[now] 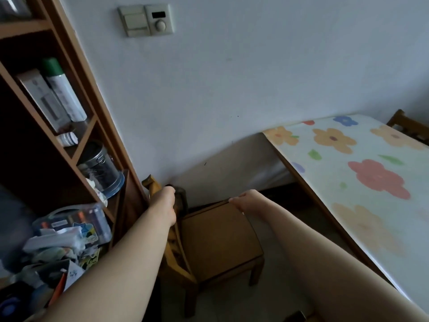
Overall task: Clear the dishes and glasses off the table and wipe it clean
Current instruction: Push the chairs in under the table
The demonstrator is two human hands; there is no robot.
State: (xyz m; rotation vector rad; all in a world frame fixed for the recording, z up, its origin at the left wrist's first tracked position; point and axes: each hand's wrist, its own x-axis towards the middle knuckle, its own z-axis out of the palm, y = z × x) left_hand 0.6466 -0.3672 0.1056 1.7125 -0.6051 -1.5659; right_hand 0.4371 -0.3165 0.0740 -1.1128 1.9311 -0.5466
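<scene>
A: Hands?
B: The left hand (168, 201) grasps the chair (220, 240) by its back rail; the right hand (243, 202) grips the seat's far edge, centre frame.
A: Worktop?
B: At 3 o'clock, under a flower-print cloth (371, 173), apart from the chair.
A: Legible writing?
B: Shelf (92, 89), 9 o'clock: labels on the spray can (63, 89) and box (41, 98) are too blurred to read.

Item count by kind
Hands: two, left hand (166, 199) and right hand (244, 201). Wooden chairs: two, near chair (220, 240) and far chair (404, 123). One table (348, 182), one shelf unit (103, 112), one spray can (65, 91), one metal tin (99, 166). Wall plates: two, switch plate (133, 19) and dial plate (159, 19).
</scene>
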